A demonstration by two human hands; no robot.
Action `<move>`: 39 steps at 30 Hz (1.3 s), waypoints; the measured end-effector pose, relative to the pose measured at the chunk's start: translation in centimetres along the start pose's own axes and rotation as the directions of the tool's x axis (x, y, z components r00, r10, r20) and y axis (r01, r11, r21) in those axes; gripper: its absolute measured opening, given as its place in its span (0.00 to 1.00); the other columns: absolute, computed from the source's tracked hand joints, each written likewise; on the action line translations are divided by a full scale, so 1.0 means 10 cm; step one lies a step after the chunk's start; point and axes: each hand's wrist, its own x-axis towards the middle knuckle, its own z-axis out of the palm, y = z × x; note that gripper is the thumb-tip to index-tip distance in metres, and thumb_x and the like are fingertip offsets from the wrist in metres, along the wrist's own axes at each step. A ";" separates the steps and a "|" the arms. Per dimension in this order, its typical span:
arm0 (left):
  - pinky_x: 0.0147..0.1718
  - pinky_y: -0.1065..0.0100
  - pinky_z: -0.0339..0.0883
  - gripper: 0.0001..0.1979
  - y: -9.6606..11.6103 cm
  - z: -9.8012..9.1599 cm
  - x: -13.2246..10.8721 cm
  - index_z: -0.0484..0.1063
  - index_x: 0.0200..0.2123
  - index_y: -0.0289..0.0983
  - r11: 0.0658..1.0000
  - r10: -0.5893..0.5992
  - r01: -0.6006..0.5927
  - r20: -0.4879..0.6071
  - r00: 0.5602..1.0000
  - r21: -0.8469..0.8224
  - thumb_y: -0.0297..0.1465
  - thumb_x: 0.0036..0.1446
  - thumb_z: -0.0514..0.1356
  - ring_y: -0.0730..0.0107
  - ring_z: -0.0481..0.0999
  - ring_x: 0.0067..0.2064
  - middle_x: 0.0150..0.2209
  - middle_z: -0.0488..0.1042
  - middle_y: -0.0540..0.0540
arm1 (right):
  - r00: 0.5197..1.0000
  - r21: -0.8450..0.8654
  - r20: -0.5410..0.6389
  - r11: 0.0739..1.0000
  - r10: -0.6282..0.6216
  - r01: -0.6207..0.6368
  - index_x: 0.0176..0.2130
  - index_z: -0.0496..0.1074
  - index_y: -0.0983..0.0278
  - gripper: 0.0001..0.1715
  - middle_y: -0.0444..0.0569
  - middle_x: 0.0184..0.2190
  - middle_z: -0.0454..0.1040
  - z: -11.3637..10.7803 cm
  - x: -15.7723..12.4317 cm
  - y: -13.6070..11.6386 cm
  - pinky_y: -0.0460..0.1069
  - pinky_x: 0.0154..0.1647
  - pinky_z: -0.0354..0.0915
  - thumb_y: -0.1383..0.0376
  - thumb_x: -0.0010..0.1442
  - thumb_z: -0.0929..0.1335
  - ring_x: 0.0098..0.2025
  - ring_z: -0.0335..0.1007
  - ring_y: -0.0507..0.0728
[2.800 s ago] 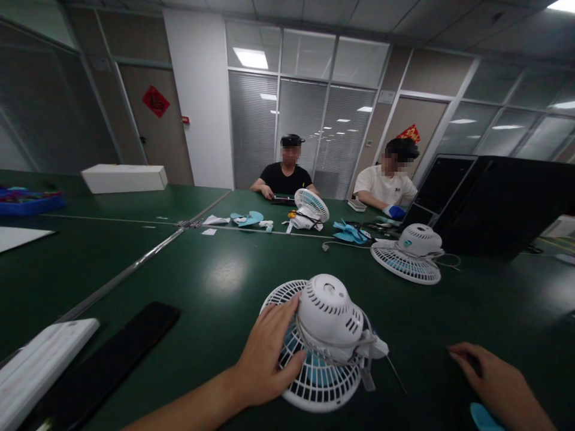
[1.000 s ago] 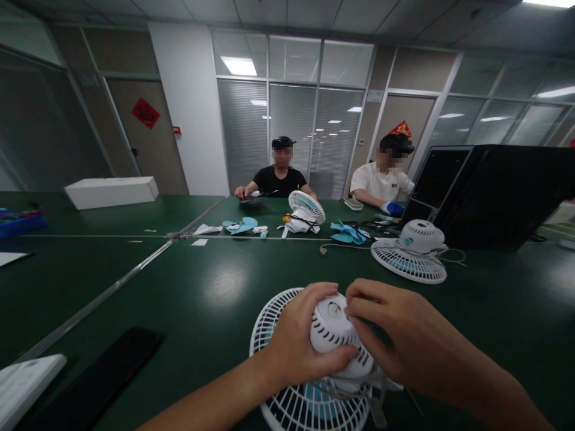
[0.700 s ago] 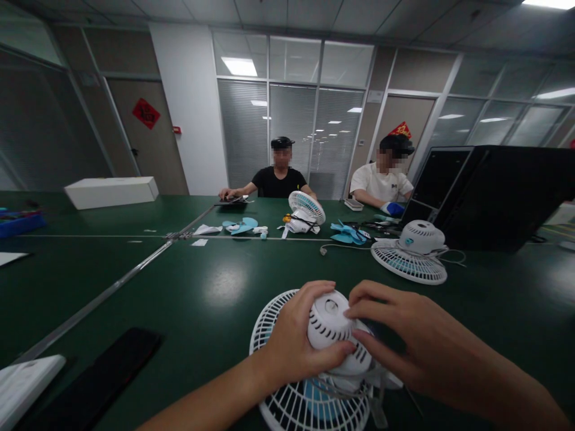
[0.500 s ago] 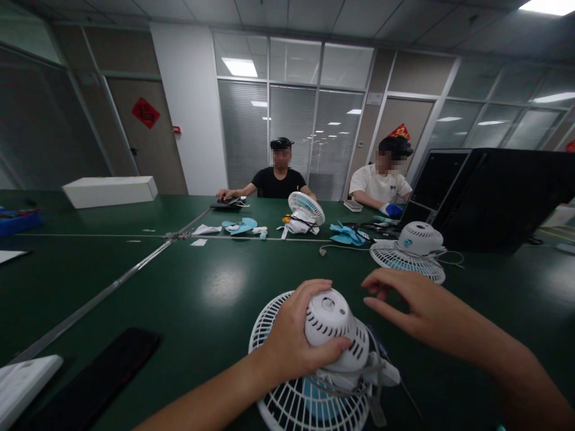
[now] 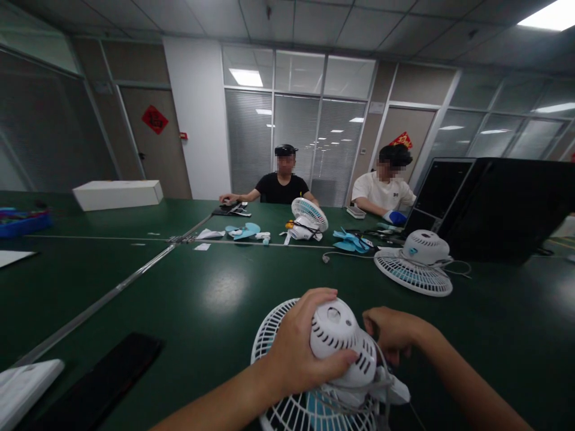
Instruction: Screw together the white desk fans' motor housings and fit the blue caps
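A small white fan (image 5: pixel 336 341) lies face down on the green table (image 5: pixel 193 299), its grille with blue blades below and its round motor housing on top. My left hand (image 5: pixel 296 353) is wrapped round the left side of the motor housing. My right hand (image 5: pixel 393 335) is curled against the housing's right side, fingers bent inward; what they pinch is hidden behind the fan.
A second white fan (image 5: pixel 415 263) lies face down at the right, a third (image 5: pixel 308 216) stands farther back among blue blades (image 5: pixel 350 240). Two people sit across the table. Black monitors (image 5: pixel 494 206) stand at right. A black phone (image 5: pixel 112 377) and white box (image 5: pixel 117 194) lie left.
My right hand came from the table edge onto the fan housing, lifted off briefly, and now curls against its right side. My left hand kept its grip on the housing.
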 end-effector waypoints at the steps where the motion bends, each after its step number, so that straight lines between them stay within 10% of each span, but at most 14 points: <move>1: 0.58 0.47 0.63 0.33 0.00 0.00 0.00 0.64 0.55 0.37 1.000 0.000 0.000 0.001 1.000 -0.002 0.35 0.46 0.68 0.49 0.70 0.58 0.57 0.70 0.36 | 0.999 0.010 0.012 0.999 -0.041 0.041 0.38 0.61 0.62 0.21 0.40 0.23 0.74 0.01 0.00 0.00 0.45 0.23 0.65 0.71 0.44 0.70 0.26 0.74 0.54; 6: 0.58 0.47 0.63 0.32 -0.01 0.00 -0.01 0.63 0.55 0.37 1.000 0.000 0.000 0.003 1.000 -0.005 0.34 0.46 0.68 0.49 0.70 0.58 0.57 0.70 0.36 | 0.950 0.072 -0.079 0.949 -0.302 0.307 0.37 0.64 0.64 0.16 0.38 0.23 0.70 -0.08 -0.14 0.01 0.43 0.21 0.60 0.67 0.47 0.71 0.24 0.71 0.51; 13: 0.57 0.47 0.64 0.32 -0.02 0.01 -0.01 0.63 0.55 0.38 1.000 0.009 -0.009 -0.002 1.000 -0.010 0.35 0.47 0.68 0.50 0.71 0.57 0.57 0.70 0.37 | 0.741 0.068 -0.419 0.796 -0.525 0.602 0.42 0.69 0.65 0.17 0.44 0.28 0.74 -0.31 -0.58 0.05 0.45 0.29 0.64 0.55 0.60 0.69 0.30 0.72 0.52; 21: 0.57 0.46 0.64 0.33 -0.06 0.02 -0.02 0.63 0.56 0.39 0.999 0.032 -0.032 -0.008 0.999 -0.022 0.35 0.47 0.68 0.49 0.70 0.58 0.57 0.69 0.38 | 0.312 0.192 -0.919 0.417 -0.240 0.889 0.40 0.72 0.63 0.30 0.48 0.30 0.75 -0.34 -0.80 -0.03 0.49 0.30 0.76 0.48 0.45 0.77 0.31 0.76 0.56; 28: 0.58 0.46 0.63 0.33 -0.07 0.02 -0.03 0.62 0.56 0.40 1.000 0.029 -0.029 -0.011 1.000 -0.006 0.34 0.46 0.68 0.49 0.70 0.58 0.58 0.69 0.38 | 0.203 0.199 -0.979 0.279 0.016 0.940 0.40 0.75 0.60 0.28 0.45 0.31 0.76 -0.28 -0.87 -0.13 0.47 0.27 0.78 0.47 0.46 0.77 0.31 0.77 0.55; 39: 0.56 0.48 0.65 0.33 -0.08 0.04 -0.03 0.61 0.57 0.39 0.999 0.049 -0.049 -0.015 0.999 -0.005 0.34 0.47 0.67 0.50 0.71 0.57 0.57 0.69 0.37 | -0.205 -0.307 -0.931 0.344 -0.301 0.887 0.57 0.68 0.56 0.20 0.45 0.35 0.73 0.00 -1.05 -0.64 0.46 0.26 0.76 0.65 0.66 0.65 0.24 0.74 0.50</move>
